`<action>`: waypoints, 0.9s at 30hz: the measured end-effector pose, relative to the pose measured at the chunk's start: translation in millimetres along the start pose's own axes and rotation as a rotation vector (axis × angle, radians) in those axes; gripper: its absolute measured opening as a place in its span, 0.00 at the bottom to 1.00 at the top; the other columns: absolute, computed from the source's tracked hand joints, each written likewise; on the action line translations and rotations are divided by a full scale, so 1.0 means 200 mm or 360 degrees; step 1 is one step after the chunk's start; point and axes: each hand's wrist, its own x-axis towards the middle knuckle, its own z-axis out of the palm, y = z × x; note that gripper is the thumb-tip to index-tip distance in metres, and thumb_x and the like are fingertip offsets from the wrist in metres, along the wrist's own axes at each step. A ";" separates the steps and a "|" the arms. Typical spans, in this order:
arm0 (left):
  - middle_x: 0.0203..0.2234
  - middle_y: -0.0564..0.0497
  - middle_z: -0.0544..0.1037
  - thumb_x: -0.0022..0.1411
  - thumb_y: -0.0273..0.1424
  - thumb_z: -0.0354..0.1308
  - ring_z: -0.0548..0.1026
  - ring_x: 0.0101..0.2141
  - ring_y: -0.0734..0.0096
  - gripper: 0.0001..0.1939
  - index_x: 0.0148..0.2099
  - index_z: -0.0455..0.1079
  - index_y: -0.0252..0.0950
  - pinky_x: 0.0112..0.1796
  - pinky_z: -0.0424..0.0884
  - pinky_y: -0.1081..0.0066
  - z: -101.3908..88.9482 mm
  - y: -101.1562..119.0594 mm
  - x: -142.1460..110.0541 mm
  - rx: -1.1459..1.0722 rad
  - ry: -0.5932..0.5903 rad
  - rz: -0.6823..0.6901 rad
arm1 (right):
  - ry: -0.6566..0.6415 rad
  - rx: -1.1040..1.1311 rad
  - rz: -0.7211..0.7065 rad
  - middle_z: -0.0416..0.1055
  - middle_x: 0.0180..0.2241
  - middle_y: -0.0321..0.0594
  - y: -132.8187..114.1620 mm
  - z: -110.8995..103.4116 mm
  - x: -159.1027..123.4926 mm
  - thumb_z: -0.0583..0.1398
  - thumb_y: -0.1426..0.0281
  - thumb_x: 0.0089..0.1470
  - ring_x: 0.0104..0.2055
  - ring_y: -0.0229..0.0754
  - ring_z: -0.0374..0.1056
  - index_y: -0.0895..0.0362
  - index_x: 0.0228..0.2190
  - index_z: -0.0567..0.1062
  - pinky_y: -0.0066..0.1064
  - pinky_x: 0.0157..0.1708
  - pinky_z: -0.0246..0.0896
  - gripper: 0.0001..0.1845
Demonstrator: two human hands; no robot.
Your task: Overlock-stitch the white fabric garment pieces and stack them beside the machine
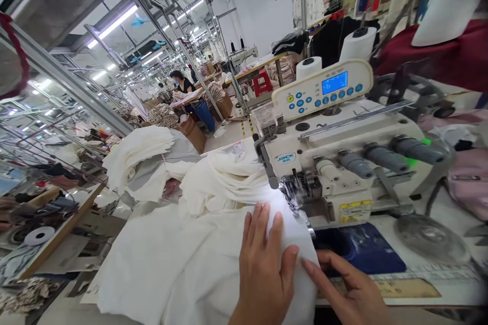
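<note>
A large white piece of fabric [168, 254] lies across the work surface and runs under the presser foot area [292, 198] of an overlock sewing machine [305, 144]. My left hand [265, 264] rests palm down on the cloth in front of the needle area, its fingers stretched out and its thumb apart. Lower right, my right hand [351, 284] grips the fabric's right edge, thumb on top and the index fingertip partly hidden at the edge. Behind the left hand, more of the white cloth [221, 177] is bunched in folds.
A stack of white cut pieces [139, 157] stands at the back left. The machine carries a control panel [324, 91] with a lit display, and thread cones [358, 43] stand behind it. A dark blue plate [366, 249] lies right of the fabric. Farther back sits a person [185, 84] at another table.
</note>
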 end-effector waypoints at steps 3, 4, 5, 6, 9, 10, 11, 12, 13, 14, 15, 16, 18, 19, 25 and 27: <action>0.60 0.35 0.60 0.65 0.31 0.53 0.57 0.62 0.51 0.25 0.63 0.54 0.32 0.57 0.61 0.44 0.01 -0.06 -0.11 -0.0046 0.0178 -0.0260 | -0.0032 -0.0037 -0.0034 0.74 0.30 0.35 -0.02 0.00 0.00 0.59 0.57 0.57 0.32 0.37 0.72 0.53 0.31 0.77 0.18 0.33 0.66 0.14; 0.59 0.35 0.60 0.63 0.32 0.56 0.57 0.62 0.49 0.25 0.61 0.57 0.33 0.55 0.62 0.42 0.01 -0.09 -0.15 -0.0026 0.0208 -0.0359 | -0.0050 -0.0042 -0.0034 0.74 0.30 0.35 -0.03 0.00 0.00 0.59 0.57 0.57 0.32 0.37 0.72 0.53 0.30 0.77 0.18 0.32 0.66 0.14; 0.59 0.36 0.61 0.62 0.33 0.58 0.57 0.61 0.47 0.23 0.57 0.60 0.35 0.54 0.63 0.40 0.02 -0.12 -0.20 -0.0011 0.0203 -0.0442 | -0.0059 -0.0042 -0.0030 0.73 0.30 0.35 -0.03 0.00 0.00 0.58 0.57 0.57 0.32 0.38 0.71 0.53 0.29 0.76 0.18 0.31 0.66 0.14; 0.58 0.37 0.61 0.61 0.32 0.59 0.58 0.61 0.46 0.18 0.53 0.64 0.37 0.52 0.65 0.40 0.02 -0.15 -0.24 -0.0013 0.0172 -0.0499 | -0.0065 -0.0042 -0.0018 0.74 0.30 0.35 -0.03 0.01 0.00 0.58 0.57 0.57 0.32 0.38 0.71 0.53 0.29 0.76 0.18 0.31 0.66 0.14; 0.57 0.42 0.62 0.62 0.26 0.55 0.58 0.60 0.49 0.05 0.41 0.68 0.39 0.52 0.65 0.41 0.02 -0.22 -0.31 -0.0112 0.0111 -0.0513 | -0.0063 -0.0044 0.0045 0.75 0.30 0.34 -0.01 0.02 -0.01 0.59 0.57 0.56 0.31 0.38 0.72 0.53 0.30 0.76 0.18 0.31 0.66 0.14; 0.56 0.43 0.63 0.63 0.24 0.54 0.59 0.60 0.50 0.06 0.39 0.68 0.39 0.52 0.64 0.40 0.02 -0.23 -0.32 -0.0150 0.0118 -0.0497 | -0.0066 -0.0040 0.0077 0.75 0.31 0.34 -0.01 0.02 -0.02 0.59 0.56 0.56 0.31 0.38 0.72 0.53 0.31 0.76 0.18 0.31 0.66 0.14; 0.56 0.43 0.63 0.63 0.23 0.53 0.59 0.60 0.50 0.06 0.39 0.68 0.40 0.53 0.64 0.40 0.01 -0.24 -0.31 -0.0188 0.0126 -0.0491 | -0.0075 -0.0035 0.0112 0.76 0.31 0.34 -0.01 0.02 -0.02 0.59 0.55 0.56 0.32 0.39 0.73 0.53 0.32 0.77 0.18 0.31 0.67 0.15; 0.55 0.43 0.64 0.63 0.23 0.52 0.59 0.60 0.51 0.06 0.39 0.68 0.40 0.52 0.64 0.41 -0.01 -0.24 -0.30 -0.0226 0.0129 -0.0495 | -0.0090 -0.0029 0.0139 0.76 0.31 0.35 -0.01 0.02 -0.02 0.59 0.55 0.56 0.32 0.39 0.73 0.53 0.33 0.77 0.18 0.31 0.67 0.15; 0.55 0.43 0.64 0.63 0.23 0.52 0.60 0.60 0.52 0.06 0.39 0.68 0.40 0.52 0.65 0.42 -0.02 -0.24 -0.29 -0.0264 0.0130 -0.0513 | -0.0106 -0.0028 0.0155 0.76 0.31 0.35 -0.01 0.01 -0.02 0.59 0.54 0.56 0.32 0.39 0.73 0.53 0.33 0.77 0.19 0.31 0.67 0.16; 0.54 0.43 0.65 0.63 0.24 0.52 0.60 0.59 0.52 0.06 0.39 0.67 0.40 0.52 0.66 0.43 -0.03 -0.24 -0.27 -0.0299 0.0132 -0.0534 | -0.0121 -0.0030 0.0163 0.76 0.32 0.35 -0.01 0.01 -0.02 0.58 0.54 0.56 0.32 0.39 0.73 0.53 0.33 0.77 0.19 0.31 0.67 0.16; 0.54 0.43 0.65 0.64 0.24 0.52 0.60 0.59 0.53 0.06 0.39 0.67 0.40 0.52 0.66 0.45 -0.05 -0.24 -0.25 -0.0327 0.0138 -0.0554 | -0.0131 -0.0036 0.0160 0.77 0.31 0.35 -0.01 0.01 -0.02 0.58 0.54 0.56 0.32 0.39 0.73 0.53 0.33 0.77 0.19 0.30 0.67 0.17; 0.53 0.43 0.66 0.64 0.24 0.51 0.61 0.59 0.53 0.06 0.39 0.67 0.40 0.51 0.67 0.46 -0.06 -0.24 -0.23 -0.0347 0.0144 -0.0567 | -0.0135 -0.0050 0.0153 0.77 0.31 0.35 -0.01 0.00 -0.02 0.58 0.54 0.57 0.31 0.39 0.73 0.53 0.33 0.77 0.19 0.29 0.67 0.17; 0.51 0.43 0.68 0.64 0.24 0.50 0.63 0.57 0.55 0.06 0.38 0.67 0.40 0.52 0.66 0.47 -0.07 -0.23 -0.19 -0.0379 0.0151 -0.0572 | -0.0128 -0.0068 0.0157 0.77 0.30 0.36 -0.02 0.00 -0.01 0.58 0.53 0.56 0.29 0.39 0.72 0.54 0.32 0.77 0.19 0.26 0.66 0.18; 0.49 0.44 0.69 0.65 0.24 0.50 0.64 0.56 0.56 0.06 0.38 0.66 0.40 0.53 0.65 0.48 -0.08 -0.23 -0.17 -0.0398 0.0147 -0.0559 | -0.0123 -0.0063 0.0165 0.77 0.30 0.36 -0.02 0.00 0.00 0.58 0.53 0.56 0.28 0.39 0.72 0.54 0.32 0.77 0.19 0.25 0.66 0.18; 0.43 0.47 0.70 0.64 0.24 0.51 0.68 0.50 0.60 0.05 0.37 0.64 0.39 0.57 0.56 0.46 -0.10 -0.27 -0.05 -0.0447 0.0158 -0.0426 | -0.0088 -0.0143 0.0102 0.76 0.29 0.33 -0.04 -0.01 0.01 0.58 0.55 0.57 0.27 0.37 0.71 0.54 0.30 0.76 0.17 0.23 0.63 0.16; 0.43 0.47 0.70 0.65 0.24 0.50 0.68 0.50 0.61 0.05 0.37 0.65 0.39 0.57 0.56 0.46 -0.11 -0.28 -0.01 -0.0466 0.0153 -0.0435 | -0.0048 -0.0186 0.0027 0.76 0.29 0.32 -0.04 -0.01 0.01 0.58 0.56 0.57 0.30 0.36 0.72 0.53 0.30 0.76 0.16 0.28 0.64 0.15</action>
